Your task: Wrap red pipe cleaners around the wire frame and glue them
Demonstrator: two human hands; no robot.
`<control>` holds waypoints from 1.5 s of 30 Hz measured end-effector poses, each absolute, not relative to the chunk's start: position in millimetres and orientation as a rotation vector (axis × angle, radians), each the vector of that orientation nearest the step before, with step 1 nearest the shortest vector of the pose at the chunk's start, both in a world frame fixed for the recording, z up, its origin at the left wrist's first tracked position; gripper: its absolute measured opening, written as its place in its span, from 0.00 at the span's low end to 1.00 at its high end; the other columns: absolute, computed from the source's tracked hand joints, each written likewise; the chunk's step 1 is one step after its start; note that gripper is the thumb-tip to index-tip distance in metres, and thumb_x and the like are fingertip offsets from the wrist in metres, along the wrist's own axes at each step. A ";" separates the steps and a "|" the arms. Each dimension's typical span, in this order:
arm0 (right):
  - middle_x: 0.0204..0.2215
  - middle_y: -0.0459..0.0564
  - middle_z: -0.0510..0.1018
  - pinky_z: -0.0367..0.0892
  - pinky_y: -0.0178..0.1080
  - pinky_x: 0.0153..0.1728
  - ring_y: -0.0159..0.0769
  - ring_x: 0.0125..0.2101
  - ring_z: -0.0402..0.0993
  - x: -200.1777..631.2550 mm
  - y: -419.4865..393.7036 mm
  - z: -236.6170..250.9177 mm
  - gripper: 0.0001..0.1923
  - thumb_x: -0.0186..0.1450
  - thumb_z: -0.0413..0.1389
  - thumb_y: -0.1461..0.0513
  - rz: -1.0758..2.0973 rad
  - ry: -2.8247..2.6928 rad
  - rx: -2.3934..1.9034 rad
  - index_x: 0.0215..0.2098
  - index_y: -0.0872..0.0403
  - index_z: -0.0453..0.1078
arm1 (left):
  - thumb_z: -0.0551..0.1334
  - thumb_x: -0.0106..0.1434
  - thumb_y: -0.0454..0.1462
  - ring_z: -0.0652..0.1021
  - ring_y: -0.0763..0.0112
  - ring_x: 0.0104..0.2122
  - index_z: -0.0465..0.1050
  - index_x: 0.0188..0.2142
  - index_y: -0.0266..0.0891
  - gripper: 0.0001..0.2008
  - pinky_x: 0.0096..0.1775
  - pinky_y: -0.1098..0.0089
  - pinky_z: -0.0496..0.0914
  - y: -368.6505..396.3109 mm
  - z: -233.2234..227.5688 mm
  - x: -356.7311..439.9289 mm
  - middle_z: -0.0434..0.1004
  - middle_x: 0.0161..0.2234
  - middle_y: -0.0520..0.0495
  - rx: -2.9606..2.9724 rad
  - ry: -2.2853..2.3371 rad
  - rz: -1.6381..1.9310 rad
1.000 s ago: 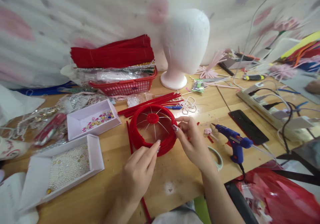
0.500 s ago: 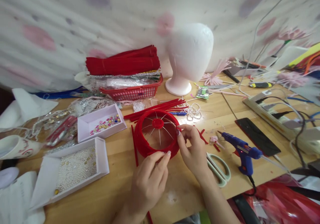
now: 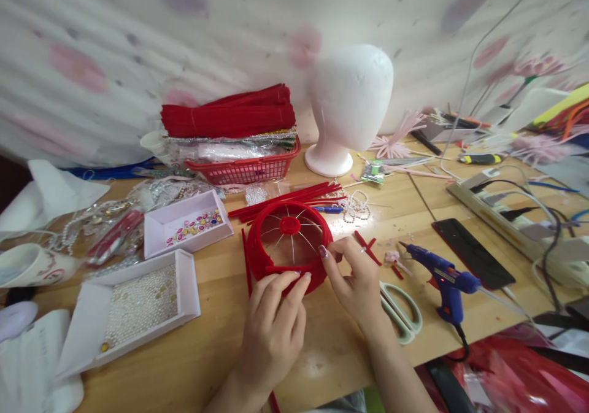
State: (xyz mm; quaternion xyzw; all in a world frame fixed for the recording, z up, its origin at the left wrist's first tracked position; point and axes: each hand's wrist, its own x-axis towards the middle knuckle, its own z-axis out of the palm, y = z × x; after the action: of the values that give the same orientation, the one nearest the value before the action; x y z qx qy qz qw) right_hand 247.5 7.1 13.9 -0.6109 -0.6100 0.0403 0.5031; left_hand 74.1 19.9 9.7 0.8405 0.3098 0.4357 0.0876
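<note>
Cluttered wooden tabletop (image 3: 207, 345): mid-tabletop our left hand (image 3: 273, 324) steadies the red ring (image 3: 289, 247) with fingertips, our right hand (image 3: 354, 281) pinches its rim. We judge wrapping underway; glue gun (image 3: 444, 281) lies near.

Soft, even daylight fills the scene, bright without harsh shadows. A small glare patch whitens the table (image 3: 368, 213) by the bead strings (image 3: 356, 204), and the white foam head (image 3: 352, 97) is nearly blown out, its surface detail lost. The wide lens bends the table edge and stretches things toward the corners. The backdrop cloth (image 3: 138, 45) looks soft and smeared; the centre is sharper.
</note>
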 end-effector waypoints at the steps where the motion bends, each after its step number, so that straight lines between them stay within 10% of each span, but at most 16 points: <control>1: 0.24 0.42 0.70 0.63 0.36 0.28 0.32 0.25 0.66 247.8 7.0 13.1 0.08 0.68 0.53 0.68 0.084 -1.478 -1.471 0.32 0.50 0.65 | 0.57 0.67 0.23 0.75 0.65 0.45 0.73 0.54 0.34 0.19 0.50 0.65 0.73 19.7 10.0 74.7 0.77 0.45 0.41 2.506 0.930 1.296; 45: 0.24 0.43 0.71 0.62 0.38 0.29 0.32 0.25 0.67 251.6 16.2 24.6 0.11 0.68 0.55 0.69 0.053 -1.475 -1.429 0.29 0.50 0.64 | 0.60 0.64 0.23 0.74 0.58 0.51 0.72 0.54 0.33 0.19 0.51 0.61 0.73 12.9 4.5 69.4 0.69 0.53 0.36 2.557 1.145 1.260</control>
State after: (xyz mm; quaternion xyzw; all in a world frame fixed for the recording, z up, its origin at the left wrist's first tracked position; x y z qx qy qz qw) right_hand 251.6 16.2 24.6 -0.5953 -0.6146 0.0219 0.5172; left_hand 69.4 12.9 4.5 0.8319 0.3724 0.4099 0.0348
